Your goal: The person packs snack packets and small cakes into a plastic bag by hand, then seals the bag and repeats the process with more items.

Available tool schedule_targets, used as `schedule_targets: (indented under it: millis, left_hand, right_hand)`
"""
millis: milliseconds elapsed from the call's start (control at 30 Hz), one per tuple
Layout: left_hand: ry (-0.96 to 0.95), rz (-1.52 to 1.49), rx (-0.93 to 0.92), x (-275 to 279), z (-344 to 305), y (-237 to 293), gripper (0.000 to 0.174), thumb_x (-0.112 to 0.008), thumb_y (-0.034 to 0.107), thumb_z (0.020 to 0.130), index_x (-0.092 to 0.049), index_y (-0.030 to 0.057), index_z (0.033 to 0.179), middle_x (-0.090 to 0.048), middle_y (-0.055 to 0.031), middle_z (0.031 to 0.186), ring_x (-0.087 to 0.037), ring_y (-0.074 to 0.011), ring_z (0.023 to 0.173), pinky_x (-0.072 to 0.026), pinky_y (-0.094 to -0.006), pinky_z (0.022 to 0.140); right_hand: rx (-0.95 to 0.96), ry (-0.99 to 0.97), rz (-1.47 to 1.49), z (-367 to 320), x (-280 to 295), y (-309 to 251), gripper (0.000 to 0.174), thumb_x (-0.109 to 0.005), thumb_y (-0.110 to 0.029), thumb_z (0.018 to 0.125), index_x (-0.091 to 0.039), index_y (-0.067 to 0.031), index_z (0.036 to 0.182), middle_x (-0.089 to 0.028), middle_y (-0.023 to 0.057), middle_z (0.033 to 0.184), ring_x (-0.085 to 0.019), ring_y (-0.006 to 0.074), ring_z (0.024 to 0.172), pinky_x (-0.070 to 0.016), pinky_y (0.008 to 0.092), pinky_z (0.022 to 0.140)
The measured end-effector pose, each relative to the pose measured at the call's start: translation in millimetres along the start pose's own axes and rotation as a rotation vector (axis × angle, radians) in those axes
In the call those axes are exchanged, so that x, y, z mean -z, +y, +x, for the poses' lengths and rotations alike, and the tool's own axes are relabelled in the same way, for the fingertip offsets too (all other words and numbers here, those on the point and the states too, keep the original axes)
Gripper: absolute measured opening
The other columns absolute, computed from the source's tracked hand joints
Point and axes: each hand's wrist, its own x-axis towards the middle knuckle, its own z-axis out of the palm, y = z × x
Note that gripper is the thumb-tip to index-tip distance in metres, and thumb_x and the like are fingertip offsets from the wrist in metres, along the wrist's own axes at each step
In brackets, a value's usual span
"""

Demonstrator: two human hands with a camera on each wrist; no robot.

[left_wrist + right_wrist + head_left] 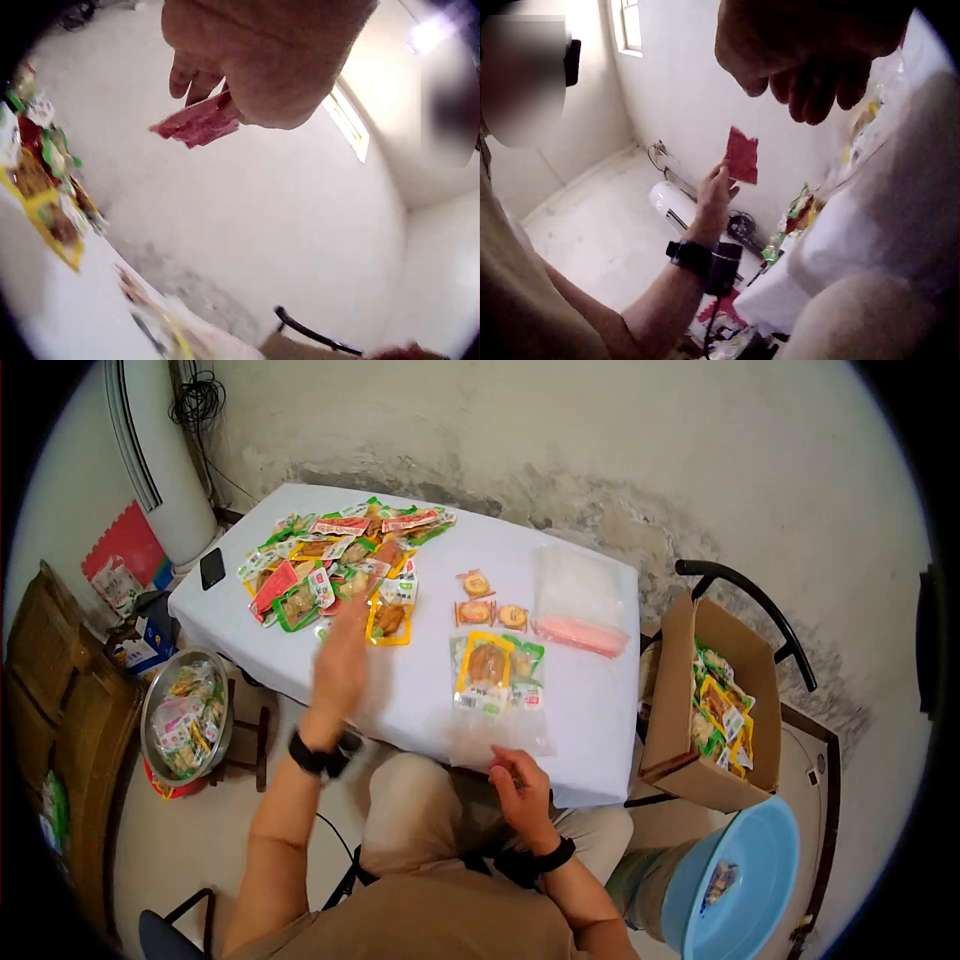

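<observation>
Though blurred overhead, fingers of the left hand (340, 655) pinch a red packet (742, 156); the right hand (520, 792) curls, grip unclear.

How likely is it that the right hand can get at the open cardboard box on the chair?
Probably yes. The cardboard box stands open-topped on the same side as the right hand, with nothing between them. That hand seems to pinch the clear bag at the table edge, though.
</observation>
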Motion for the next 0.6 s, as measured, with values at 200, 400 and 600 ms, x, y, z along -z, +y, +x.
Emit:
schedule_targets:
  millis: [200, 400, 600]
  left_hand:
    - [-0.426, -0.318, -0.168, -26.9, -82.9, 168.7, 0.044, -0.056, 0.006, 0.078, -0.052, -0.0021, 0.121, -0.050, -0.0171, 0.129, -0.047, -0.0328, 0.123, -0.0419, -0.0419, 0.095]
    - [-0.420, -0.500, -0.441, -53.6, -105.9, 164.1, 0.047, -0.062, 0.012, 0.078, -0.051, 0.0049, 0.123, -0.050, -0.0130, 0.126, -0.047, -0.0330, 0.119, -0.0412, -0.0430, 0.095]
    - [-0.358, -0.044, -0.006, -59.1, -77.2, 145.0, 0.040, -0.068, 0.013, 0.073, -0.058, 0.0100, 0.111, -0.055, -0.0084, 0.099, -0.055, -0.0276, 0.095, -0.0452, -0.0402, 0.077]
  right_hand:
    - [0.000, 0.143, 0.486, -7.9, -7.1, -1.9, 0.049, -0.043, -0.023, 0.098, -0.026, -0.0032, 0.140, -0.056, 0.0113, 0.116, -0.058, 0.0229, 0.102, -0.0465, 0.0325, 0.088]
    - [-0.187, 0.465, 0.683, -23.4, 31.2, -6.4, 0.033, -0.047, -0.016, 0.096, -0.041, -0.0027, 0.125, -0.056, 0.0102, 0.116, -0.059, 0.0183, 0.098, -0.0514, 0.0309, 0.080]
    - [-0.416, 0.068, 0.482, -54.6, 92.8, -22.4, 0.026, -0.050, -0.022, 0.096, -0.051, -0.0026, 0.114, -0.064, 0.0065, 0.087, -0.061, 0.0131, 0.058, -0.0493, 0.0238, 0.047]
